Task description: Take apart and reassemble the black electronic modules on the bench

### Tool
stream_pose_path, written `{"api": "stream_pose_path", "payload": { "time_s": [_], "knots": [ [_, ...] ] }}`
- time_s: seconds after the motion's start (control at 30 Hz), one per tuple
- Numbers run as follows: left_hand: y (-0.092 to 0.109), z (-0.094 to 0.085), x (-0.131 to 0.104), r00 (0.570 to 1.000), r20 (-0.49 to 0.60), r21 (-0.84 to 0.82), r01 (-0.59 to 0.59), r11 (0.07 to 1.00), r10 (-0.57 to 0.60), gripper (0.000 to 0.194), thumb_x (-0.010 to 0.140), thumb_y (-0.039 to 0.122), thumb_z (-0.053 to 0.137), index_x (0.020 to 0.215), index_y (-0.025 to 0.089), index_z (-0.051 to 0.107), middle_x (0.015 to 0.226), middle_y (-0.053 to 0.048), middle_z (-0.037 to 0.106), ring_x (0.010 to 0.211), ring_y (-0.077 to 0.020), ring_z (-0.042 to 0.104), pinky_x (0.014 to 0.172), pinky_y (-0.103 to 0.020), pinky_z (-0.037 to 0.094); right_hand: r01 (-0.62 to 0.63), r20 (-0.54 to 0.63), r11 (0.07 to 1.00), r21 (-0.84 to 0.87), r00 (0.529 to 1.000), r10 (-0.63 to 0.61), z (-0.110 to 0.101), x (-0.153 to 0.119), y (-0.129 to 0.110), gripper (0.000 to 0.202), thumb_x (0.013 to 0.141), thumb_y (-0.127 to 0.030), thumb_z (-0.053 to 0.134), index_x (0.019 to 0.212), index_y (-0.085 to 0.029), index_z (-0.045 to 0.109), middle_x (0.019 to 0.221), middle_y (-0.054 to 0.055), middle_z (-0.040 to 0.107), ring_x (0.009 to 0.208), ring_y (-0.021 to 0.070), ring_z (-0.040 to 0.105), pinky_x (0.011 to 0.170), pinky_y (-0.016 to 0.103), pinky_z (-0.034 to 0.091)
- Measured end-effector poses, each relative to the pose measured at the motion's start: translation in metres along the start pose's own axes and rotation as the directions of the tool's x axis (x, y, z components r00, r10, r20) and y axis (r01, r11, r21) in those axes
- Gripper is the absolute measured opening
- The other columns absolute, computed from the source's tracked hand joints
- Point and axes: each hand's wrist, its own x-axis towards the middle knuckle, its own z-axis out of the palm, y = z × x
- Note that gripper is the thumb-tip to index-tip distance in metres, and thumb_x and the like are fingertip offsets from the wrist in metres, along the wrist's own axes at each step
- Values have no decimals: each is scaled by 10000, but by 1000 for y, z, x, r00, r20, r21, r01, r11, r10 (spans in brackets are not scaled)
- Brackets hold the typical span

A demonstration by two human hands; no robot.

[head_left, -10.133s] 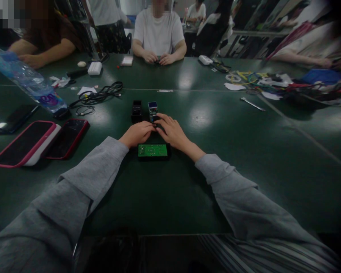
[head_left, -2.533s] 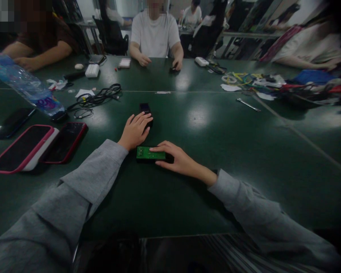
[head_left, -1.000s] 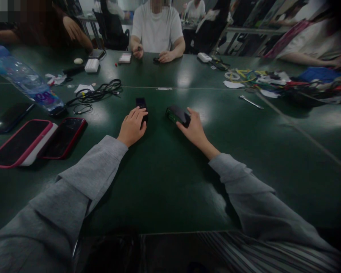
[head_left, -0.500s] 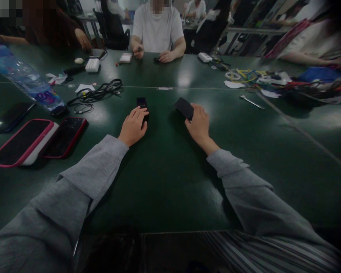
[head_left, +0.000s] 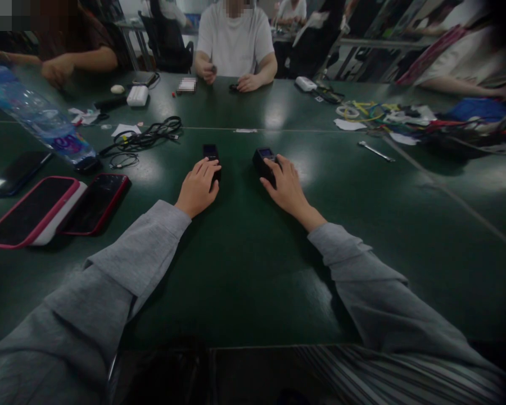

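Observation:
My left hand (head_left: 197,188) lies over a small black device with a dark screen (head_left: 210,151), its fingers draped across the top and the thumb along the right side. Most of that device is hidden beneath the hand. To the right, my right hand (head_left: 287,190) grips a second black, box-shaped device (head_left: 261,161). The screen of this one faces up, with fingers on top and the thumb at its near side. Both devices are at the green table, a hand's width or so apart; I cannot make out their exact kind.
Left of my hands lie phones in red cases (head_left: 96,205), a tilted plastic bottle (head_left: 46,121) and black cables (head_left: 152,135). A wrench (head_left: 376,152) and a heap of wires (head_left: 409,115) lie to the right. Across the green table (head_left: 244,270) sits a person in white (head_left: 235,45).
My right hand has turned its device from a plain dark face to screen-up and shifted it slightly left. My left hand stays put. At upper left, a person's hand has moved left.

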Motion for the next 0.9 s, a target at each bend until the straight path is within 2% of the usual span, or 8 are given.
{"api": "stream_pose_path", "payload": {
  "time_s": [0.2, 0.33, 0.53, 0.63, 0.7, 0.8, 0.9],
  "knots": [
    [0, -1, 0, 1000, 9, -4, 1, 1000, -1, 393, 939, 199, 498, 1327, 147, 533, 1447, -150, 556, 1429, -310, 431, 1163, -517, 425, -34, 38, 998, 51, 999, 32, 5, 0, 5, 624, 1000, -379, 485, 1569, -211, 295, 1555, 208, 310, 1379, 396, 434, 1081, 621, 428],
    [-1, 1, 0, 1000, 3, -2, -2, 1000, 2, 397, 931, 193, 503, 1326, 164, 536, 1450, -139, 558, 1430, -311, 431, 1167, -522, 411, -52, 47, 997, 52, 998, 49, 4, 0, 3, 620, 1001, -386, 481, 1568, -211, 301, 1550, 212, 308, 1361, 412, 450, 1070, 621, 445],
    [1, 0, -1, 1000, -14, 27, -4, 1000, 4, 396, 940, 195, 498, 1333, 174, 544, 1445, -126, 570, 1425, -304, 447, 1204, -531, 350, -76, 55, 993, 94, 996, 71, 5, 0, 3, 620, 986, -382, 490, 1565, -242, 319, 1451, 184, 390, 1232, 390, 560, 987, 607, 522],
    [6, -4, -2, 998, -11, 26, -56, 998, 56, 392, 955, 186, 473, 1338, 178, 554, 1451, -118, 568, 1436, -298, 434, 1213, -533, 328, -82, 57, 988, 128, 996, 75, 5, 1, 4, 626, 968, -372, 504, 1556, -236, 341, 1407, 179, 419, 1172, 364, 590, 955, 577, 550],
    [9, -6, -2, 989, 31, 19, -143, 990, 143, 392, 964, 180, 460, 1343, 179, 562, 1464, -111, 562, 1438, -292, 433, 1203, -524, 337, -75, 56, 986, 146, 996, 68, 3, 1, 4, 626, 951, -358, 515, 1544, -223, 365, 1390, 178, 434, 1150, 353, 595, 942, 561, 558],
    [11, -6, -2, 952, 141, -39, -270, 962, 273, 383, 986, 193, 442, 1348, 183, 567, 1443, -107, 584, 1369, -272, 508, 1145, -486, 409, -58, 59, 983, 172, 997, 49, 0, 0, 2, 617, 926, -343, 529, 1516, -216, 403, 1369, 167, 460, 1156, 345, 583, 939, 545, 558],
    [10, -2, -2, 940, 209, -89, -256, 963, 269, 388, 1010, 241, 437, 1369, 140, 545, 1374, -126, 626, 1264, -255, 586, 1064, -437, 479, -27, 74, 977, 210, 997, 12, -4, -1, -1, 594, 909, -340, 540, 1483, -232, 432, 1368, 144, 476, 1163, 331, 573, 943, 528, 556]
  ]
}}
